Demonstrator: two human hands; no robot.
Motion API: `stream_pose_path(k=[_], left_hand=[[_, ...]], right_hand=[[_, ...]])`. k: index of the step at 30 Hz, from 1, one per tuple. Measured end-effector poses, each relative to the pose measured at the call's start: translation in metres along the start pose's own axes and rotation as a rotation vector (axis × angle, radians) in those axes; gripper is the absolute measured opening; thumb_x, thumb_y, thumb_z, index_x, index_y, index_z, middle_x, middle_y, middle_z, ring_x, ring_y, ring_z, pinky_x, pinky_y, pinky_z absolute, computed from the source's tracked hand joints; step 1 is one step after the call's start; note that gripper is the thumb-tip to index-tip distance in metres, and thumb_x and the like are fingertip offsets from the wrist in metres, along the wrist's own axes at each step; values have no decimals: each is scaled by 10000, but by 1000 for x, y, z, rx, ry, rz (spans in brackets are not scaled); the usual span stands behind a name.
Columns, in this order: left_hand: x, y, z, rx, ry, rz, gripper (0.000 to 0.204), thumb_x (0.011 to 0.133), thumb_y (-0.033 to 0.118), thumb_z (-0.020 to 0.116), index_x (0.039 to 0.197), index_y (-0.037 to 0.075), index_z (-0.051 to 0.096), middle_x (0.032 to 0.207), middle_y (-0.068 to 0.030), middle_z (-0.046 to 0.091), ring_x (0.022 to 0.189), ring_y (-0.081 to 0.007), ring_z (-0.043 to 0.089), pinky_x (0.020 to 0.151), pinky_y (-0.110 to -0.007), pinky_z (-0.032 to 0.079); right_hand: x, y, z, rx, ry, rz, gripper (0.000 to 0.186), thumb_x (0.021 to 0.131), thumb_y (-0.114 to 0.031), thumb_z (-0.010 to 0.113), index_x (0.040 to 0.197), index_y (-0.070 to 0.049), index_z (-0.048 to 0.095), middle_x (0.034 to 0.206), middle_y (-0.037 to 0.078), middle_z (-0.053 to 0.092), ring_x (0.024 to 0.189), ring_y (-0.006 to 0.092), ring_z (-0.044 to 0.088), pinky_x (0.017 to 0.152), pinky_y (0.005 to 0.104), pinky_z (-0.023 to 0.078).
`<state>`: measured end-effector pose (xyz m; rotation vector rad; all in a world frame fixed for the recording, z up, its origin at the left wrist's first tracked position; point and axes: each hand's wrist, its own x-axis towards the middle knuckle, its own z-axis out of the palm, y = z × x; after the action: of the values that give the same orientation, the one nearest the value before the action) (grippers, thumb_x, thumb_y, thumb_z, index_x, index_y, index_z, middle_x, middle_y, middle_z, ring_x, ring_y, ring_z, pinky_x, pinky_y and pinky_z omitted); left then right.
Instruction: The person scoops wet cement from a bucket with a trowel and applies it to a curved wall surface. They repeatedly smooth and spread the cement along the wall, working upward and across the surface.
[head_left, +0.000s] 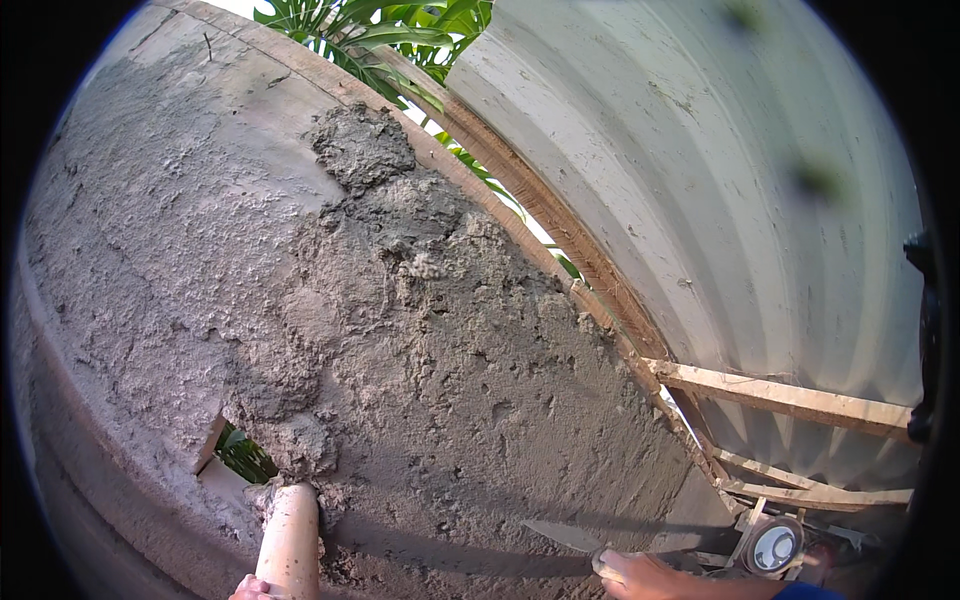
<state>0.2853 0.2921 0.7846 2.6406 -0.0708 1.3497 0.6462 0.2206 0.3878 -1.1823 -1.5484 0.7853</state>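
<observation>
My right hand comes in at the lower right, its fingers closed round the handle of a trowel. The narrow, pointed blade reaches left, close against a rough wall of grey mortar. At the lower edge, my left hand shows only in part, its fingers curled against a pale round pole. The pole's far end meets the wall beside a small square opening with green leaves behind it. Thick, lumpy mortar runs from the wall's top edge down toward the pole.
A corrugated roof sheet slopes overhead at the right, with wooden beams under it. Large green leaves show past the wall's top. A round, white-faced object sits at the lower right, beyond my right forearm.
</observation>
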Motion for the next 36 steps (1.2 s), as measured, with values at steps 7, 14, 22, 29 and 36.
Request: stream_pose_path(k=[7,14,22,29,36], left_hand=[[-11,-10,-36,-5,-88,15,360,983,367,620,1143,45,629,1064,-146,692,1121,-282,608,1058,-417,394],[0,-3,-21,-13,-81,24,391,993,412,583,1112,42,621,1065,-150,689,1099,-281,608,1052,-424,396],[24,23,77,81,255,16,448,996,477,533,1052,40,612,1049,-153,693,1027,-272,621,1037,-434,402],[10,5,35,47,162,46,467,990,495,529,1030,39,614,1014,-155,703,971,-261,637,1022,-429,408],[3,-1,4,-9,7,21,412,975,424,604,1095,31,624,1030,-169,704,1015,-256,641,1025,-412,407]], right_hand=[[-68,15,-51,-73,-22,491,465,913,-378,631,1194,-29,509,976,331,668,936,541,630,827,590,505],[23,-51,-189,-366,383,-19,381,976,-282,599,1245,-19,542,1099,301,603,881,509,624,797,559,497],[200,-158,-284,-272,627,-547,190,995,-118,433,1076,54,444,898,300,639,853,480,659,761,540,508],[318,-253,-317,-301,703,-365,282,942,-100,447,1122,112,488,1084,376,650,1078,495,646,942,526,516],[386,-267,-321,-397,653,-277,440,896,-117,554,1284,91,548,1137,345,663,1119,453,656,968,476,533]])
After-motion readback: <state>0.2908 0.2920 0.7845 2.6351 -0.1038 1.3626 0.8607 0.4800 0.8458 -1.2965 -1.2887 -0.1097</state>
